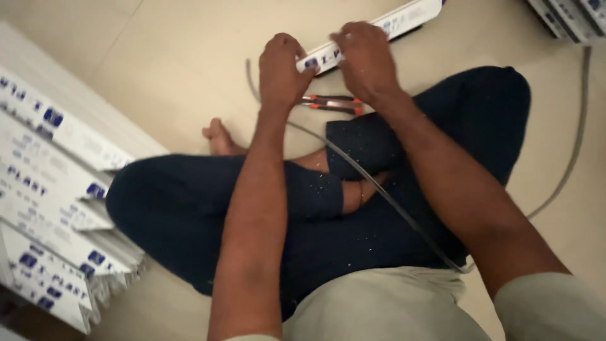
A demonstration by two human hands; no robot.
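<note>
Your left hand [282, 71] and right hand [365, 60] are both clamped on the near end of one white plastic trunking strip [404, 17], which runs along the floor [177, 57] from your fingers out toward 1 o'clock. The left hand pinches the very end; the right presses down on top just beside it.

The risks, as I judge them: the strip is long and supported only at your end, so a hard push could make it skid or twist away. The red-handled pliers [331, 103] lie right under your wrists at 6 o'clock from the hands, with a bare foot [219, 137] near at 8 o'clock; a slip could bring a wrist down on them. The grey cable [385, 196] crosses your lap and could snag a forearm.

Count: one strip in hand, one pair of pliers, one grey cable, a stack of at least five similar strips [50, 183] at 9 o'clock, and a few more [571, 16] at 2 o'clock, partly cut off.
</note>
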